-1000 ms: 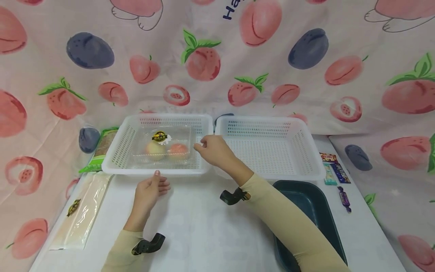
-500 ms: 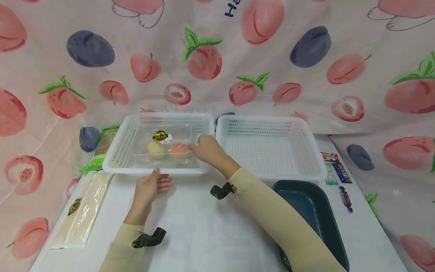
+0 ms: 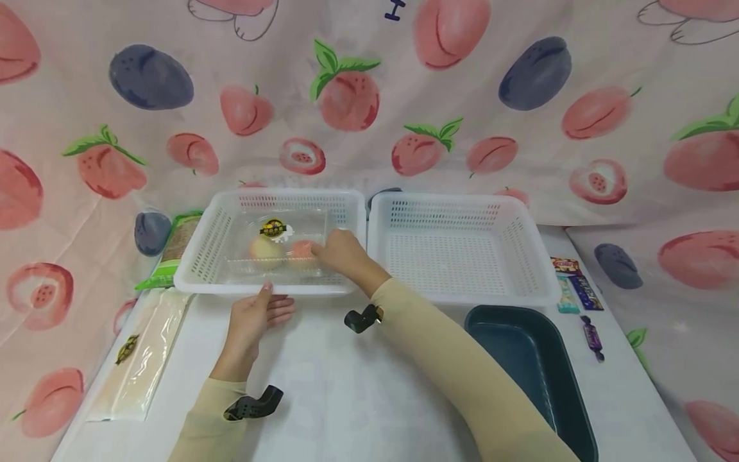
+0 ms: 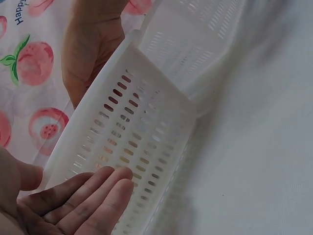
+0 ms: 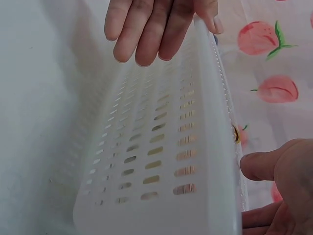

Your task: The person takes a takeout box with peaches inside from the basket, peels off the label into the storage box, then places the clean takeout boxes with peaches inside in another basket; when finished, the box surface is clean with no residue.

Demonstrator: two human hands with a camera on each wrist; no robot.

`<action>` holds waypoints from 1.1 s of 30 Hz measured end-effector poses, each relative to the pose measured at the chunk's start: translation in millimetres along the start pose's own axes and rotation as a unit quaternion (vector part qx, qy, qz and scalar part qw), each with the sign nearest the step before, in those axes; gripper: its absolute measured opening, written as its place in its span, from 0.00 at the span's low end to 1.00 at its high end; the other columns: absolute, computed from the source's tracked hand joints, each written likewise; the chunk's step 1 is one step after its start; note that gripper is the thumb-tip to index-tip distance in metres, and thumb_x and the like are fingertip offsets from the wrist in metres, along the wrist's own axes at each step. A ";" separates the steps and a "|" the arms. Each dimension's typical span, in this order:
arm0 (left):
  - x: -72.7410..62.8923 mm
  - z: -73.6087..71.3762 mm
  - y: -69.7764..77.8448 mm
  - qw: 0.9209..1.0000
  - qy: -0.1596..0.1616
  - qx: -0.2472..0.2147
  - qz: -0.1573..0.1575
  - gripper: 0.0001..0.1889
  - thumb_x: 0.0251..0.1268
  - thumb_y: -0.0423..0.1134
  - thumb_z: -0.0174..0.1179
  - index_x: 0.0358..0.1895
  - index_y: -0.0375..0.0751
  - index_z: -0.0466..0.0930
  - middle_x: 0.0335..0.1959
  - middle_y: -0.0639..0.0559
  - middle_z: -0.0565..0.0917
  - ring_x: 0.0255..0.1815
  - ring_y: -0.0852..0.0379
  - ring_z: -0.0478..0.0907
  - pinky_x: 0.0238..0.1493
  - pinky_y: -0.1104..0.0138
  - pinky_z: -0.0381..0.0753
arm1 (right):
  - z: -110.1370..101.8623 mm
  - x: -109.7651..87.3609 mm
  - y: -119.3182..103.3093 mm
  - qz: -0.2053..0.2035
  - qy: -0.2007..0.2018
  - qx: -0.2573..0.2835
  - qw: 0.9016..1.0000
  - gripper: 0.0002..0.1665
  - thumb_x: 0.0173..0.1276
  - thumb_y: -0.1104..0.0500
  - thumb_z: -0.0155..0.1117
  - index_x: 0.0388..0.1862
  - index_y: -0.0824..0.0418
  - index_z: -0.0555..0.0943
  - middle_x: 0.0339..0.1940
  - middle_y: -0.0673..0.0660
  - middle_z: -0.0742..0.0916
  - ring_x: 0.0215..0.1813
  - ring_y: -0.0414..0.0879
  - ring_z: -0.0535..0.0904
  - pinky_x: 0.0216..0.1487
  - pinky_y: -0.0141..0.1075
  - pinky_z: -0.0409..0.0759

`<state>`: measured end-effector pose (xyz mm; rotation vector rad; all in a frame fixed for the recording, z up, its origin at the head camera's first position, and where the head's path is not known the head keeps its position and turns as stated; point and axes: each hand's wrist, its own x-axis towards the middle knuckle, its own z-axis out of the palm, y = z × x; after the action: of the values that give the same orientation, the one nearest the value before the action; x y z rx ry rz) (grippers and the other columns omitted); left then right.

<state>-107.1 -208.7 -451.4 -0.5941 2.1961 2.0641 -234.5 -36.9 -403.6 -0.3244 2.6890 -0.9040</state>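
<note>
A clear plastic clamshell box [image 3: 308, 221] lies inside the left white basket [image 3: 199, 256]. Through its lid show a pale yellow fruit [image 3: 265, 250] and an orange-pink fruit [image 3: 302, 249]. My right hand [image 3: 345, 253] reaches over the basket's right end to the right side of the box; in the right wrist view the thumb [image 5: 259, 165] points at the box's edge, while the lower fingers are partly hidden by the basket rim. Against the basket's front wall stands my left hand [image 3: 248, 327], fingers straight and thumb raised to the rim; it holds nothing.
Beside it sits a second white basket [image 3: 462, 256]. A dark tray [image 3: 519, 346] lies partly under the right sleeve. Several small wrapped snacks [image 3: 584, 292] are at the far right. A green-edged bag [image 3: 173, 253] and a long pale packet [image 3: 138, 359] lie on the left.
My right hand has moved left and now overlaps the box's right side. The left hand stays nearly where it was, at the basket's front. The box has not visibly moved.
</note>
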 end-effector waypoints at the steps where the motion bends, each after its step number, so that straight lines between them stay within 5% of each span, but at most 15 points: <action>1: 0.1 0.0 -0.3 1.000 0.002 -0.001 0.000 0.33 0.88 0.51 0.43 0.60 0.15 0.77 0.52 0.28 0.87 0.39 0.59 0.92 0.48 0.67 0.92 | 1.2 0.7 -0.3 0.003 0.001 0.004 1.000 0.20 0.80 0.46 0.61 0.46 0.64 0.83 0.31 0.56 0.84 0.30 0.46 0.78 0.26 0.31 0.75; 6: 2.0 0.8 -0.5 1.000 0.009 0.000 0.002 0.31 0.87 0.50 0.46 0.60 0.17 0.78 0.52 0.29 0.88 0.38 0.63 0.91 0.48 0.69 0.91 | 5.7 3.9 0.1 0.017 0.010 0.014 1.000 0.20 0.81 0.47 0.60 0.51 0.64 0.82 0.33 0.55 0.84 0.32 0.45 0.80 0.28 0.30 0.78; 16: 2.0 -0.7 -0.5 1.000 0.006 0.007 0.005 0.31 0.88 0.49 0.45 0.60 0.16 0.78 0.52 0.29 0.88 0.38 0.62 0.91 0.47 0.70 0.91 | 10.1 12.1 -2.3 0.022 0.000 0.003 1.000 0.18 0.81 0.48 0.60 0.40 0.62 0.82 0.29 0.54 0.83 0.29 0.44 0.77 0.27 0.30 0.74; 22: 1.9 -2.6 -0.2 1.000 0.004 0.015 0.010 0.32 0.88 0.50 0.44 0.60 0.16 0.78 0.52 0.28 0.87 0.37 0.65 0.91 0.47 0.70 0.91 | 10.7 12.4 -5.1 0.042 -0.010 0.018 0.999 0.18 0.81 0.48 0.59 0.48 0.63 0.80 0.36 0.55 0.84 0.36 0.46 0.79 0.34 0.33 0.77; 33: 1.0 -4.3 0.2 1.000 -0.003 0.025 0.008 0.33 0.87 0.52 0.45 0.61 0.18 0.78 0.53 0.30 0.88 0.39 0.65 0.91 0.49 0.69 0.91 | 10.2 16.7 -7.4 0.076 -0.024 0.032 0.996 0.18 0.81 0.47 0.59 0.42 0.62 0.80 0.28 0.53 0.80 0.23 0.42 0.73 0.20 0.30 0.71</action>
<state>-107.2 -213.2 -451.0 -0.5672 2.2487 2.0081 -245.8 -53.3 -410.1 -0.1240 2.5928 -0.9214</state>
